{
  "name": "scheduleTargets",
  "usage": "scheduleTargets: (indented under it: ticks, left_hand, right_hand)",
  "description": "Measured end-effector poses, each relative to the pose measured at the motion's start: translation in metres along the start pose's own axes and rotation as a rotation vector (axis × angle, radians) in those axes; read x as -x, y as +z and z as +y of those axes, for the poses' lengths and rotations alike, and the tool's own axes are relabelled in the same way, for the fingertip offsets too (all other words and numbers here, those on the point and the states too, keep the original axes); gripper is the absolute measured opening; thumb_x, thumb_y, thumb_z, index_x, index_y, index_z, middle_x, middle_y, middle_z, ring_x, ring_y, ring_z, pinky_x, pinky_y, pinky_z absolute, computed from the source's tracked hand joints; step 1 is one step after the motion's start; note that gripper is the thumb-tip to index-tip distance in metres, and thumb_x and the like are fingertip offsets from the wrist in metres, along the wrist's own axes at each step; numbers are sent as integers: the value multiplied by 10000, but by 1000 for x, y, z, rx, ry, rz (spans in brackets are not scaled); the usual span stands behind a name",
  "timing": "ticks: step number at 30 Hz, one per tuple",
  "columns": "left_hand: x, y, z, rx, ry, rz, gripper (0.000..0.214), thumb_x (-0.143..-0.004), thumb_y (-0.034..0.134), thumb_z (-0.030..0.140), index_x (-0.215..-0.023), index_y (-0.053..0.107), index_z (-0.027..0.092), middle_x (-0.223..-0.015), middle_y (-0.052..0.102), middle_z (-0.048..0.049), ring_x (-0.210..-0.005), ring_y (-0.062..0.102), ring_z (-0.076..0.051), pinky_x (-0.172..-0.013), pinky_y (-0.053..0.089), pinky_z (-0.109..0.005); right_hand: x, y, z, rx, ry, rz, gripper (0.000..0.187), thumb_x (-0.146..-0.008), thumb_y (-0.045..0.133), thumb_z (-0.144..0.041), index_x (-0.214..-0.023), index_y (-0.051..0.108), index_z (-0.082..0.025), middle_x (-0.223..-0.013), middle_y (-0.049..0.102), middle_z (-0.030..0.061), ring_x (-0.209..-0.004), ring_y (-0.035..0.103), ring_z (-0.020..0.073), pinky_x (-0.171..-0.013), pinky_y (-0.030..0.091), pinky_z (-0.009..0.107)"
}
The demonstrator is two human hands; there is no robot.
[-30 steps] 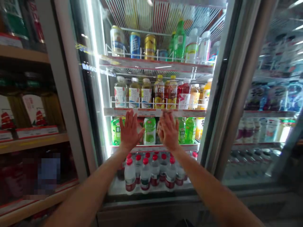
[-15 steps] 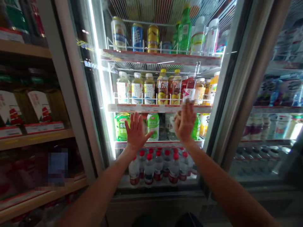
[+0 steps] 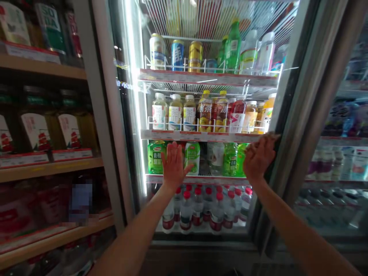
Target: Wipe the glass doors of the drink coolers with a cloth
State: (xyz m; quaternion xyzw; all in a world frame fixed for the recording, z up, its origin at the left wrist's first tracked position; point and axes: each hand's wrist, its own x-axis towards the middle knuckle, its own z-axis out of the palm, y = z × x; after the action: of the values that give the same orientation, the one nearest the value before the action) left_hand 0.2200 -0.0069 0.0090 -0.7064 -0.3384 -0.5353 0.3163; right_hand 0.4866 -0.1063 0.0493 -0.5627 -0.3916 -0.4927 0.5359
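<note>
My left hand [image 3: 173, 165] is held up flat against the glass door [image 3: 120, 115] of a lit drinks cooler, fingers stretched upward and holding nothing. Toward the door's right edge, my right hand [image 3: 258, 161] presses a brown crumpled cloth [image 3: 271, 137] to the glass; only its edges show past the fingers. Behind the left hand are a green-labelled bottle [image 3: 156, 157] and a green-and-white bottle [image 3: 192, 157]. Green bottles [image 3: 230, 159] stand left of the right hand, behind the glass.
Cans [image 3: 177, 55] and bottles fill the upper racks, and red-capped water bottles [image 3: 197, 207] stand at the bottom. A metal door frame [image 3: 304, 103] rises on the right. Wooden shelves [image 3: 43, 71] with bottles line the left. A blurred patch [image 3: 81, 201] covers something there.
My right hand has swept right across the glass with the cloth, from mid-door to near the right frame. My left hand stays flat; the whole view has shifted slightly.
</note>
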Motion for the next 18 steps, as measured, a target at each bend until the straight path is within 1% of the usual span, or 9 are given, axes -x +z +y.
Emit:
scheduleTargets:
  ticks: [2, 5, 6, 8, 9, 11, 14, 16, 18]
  left_hand:
    - [0, -1, 1, 11, -19, -12, 852, -829, 397, 620, -1445, 125, 97, -1467, 254, -202, -1399, 72, -284, -1123, 58, -512]
    - [0, -5, 3, 3, -42, -1, 829, -840, 365, 617, -1446, 124, 105, -1460, 275, -201, -1399, 92, -279, -1121, 80, -511]
    - [0, -6, 4, 0, -43, 4, 826, -842, 358, 617, -1446, 122, 106, -1457, 283, -202, -1399, 94, -277, -1121, 85, -510]
    - [1, -8, 3, 7, -21, 8, 823, -843, 362, 612, -1446, 123, 105, -1453, 289, -207, -1401, 86, -273, -1120, 90, -511]
    - [2, -8, 2, 18, -4, 1, 822, -843, 372, 606, -1445, 126, 105, -1455, 284, -207, -1401, 79, -273, -1120, 91, -512]
    - [5, -7, 1, 39, 15, -14, 819, -843, 395, 592, -1444, 131, 102, -1462, 266, -208, -1402, 67, -275, -1120, 87, -516]
    - [8, -5, 0, 48, 4, -32, 821, -840, 416, 580, -1443, 136, 99, -1468, 246, -209, -1401, 55, -283, -1118, 71, -527]
    - [8, -4, 1, 50, -14, -48, 824, -837, 426, 579, -1443, 139, 101, -1472, 235, -207, -1400, 54, -288, -1117, 63, -533]
    - [7, -4, 2, 59, -27, -66, 822, -835, 441, 569, -1444, 138, 108, -1476, 226, -202, -1400, 56, -289, -1116, 58, -537]
  right_hand:
    - [12, 7, -45, -64, -195, -63, 541, -867, 352, -229, -1398, 314, -134, -1407, 393, 174, -1345, 298, 287, -1033, 288, 534]
    - [34, 13, -100, -128, -487, -201, 560, -882, 379, -211, -1428, 255, -184, -1400, 432, 101, -1372, 251, 223, -1123, 161, 466]
    - [39, 13, -105, -142, -570, -236, 567, -883, 388, -209, -1431, 244, -197, -1393, 445, 81, -1374, 249, 204, -1138, 121, 449]
    - [43, 8, -91, -146, -641, -279, 577, -885, 394, -203, -1436, 224, -209, -1392, 450, 66, -1368, 262, 183, -1147, 90, 437]
    - [42, 3, -72, -130, -613, -278, 577, -887, 390, -203, -1438, 219, -209, -1401, 438, 73, -1364, 272, 186, -1143, 98, 447]
    - [35, -7, -23, -64, -432, -223, 571, -889, 376, -207, -1438, 221, -195, -1428, 389, 110, -1358, 286, 214, -1121, 154, 485]
    - [19, -15, 35, 29, -92, -12, 545, -883, 359, -215, -1419, 278, -156, -1433, 355, 169, -1344, 303, 273, -1056, 260, 543]
    - [16, -12, 35, 30, -6, 42, 543, -878, 353, -218, -1408, 295, -116, -1434, 335, 201, -1346, 287, 296, -1025, 304, 548]
    - [24, -5, 2, -14, -88, -4, 548, -880, 358, -225, -1412, 283, -113, -1439, 326, 201, -1359, 258, 297, -1028, 307, 537]
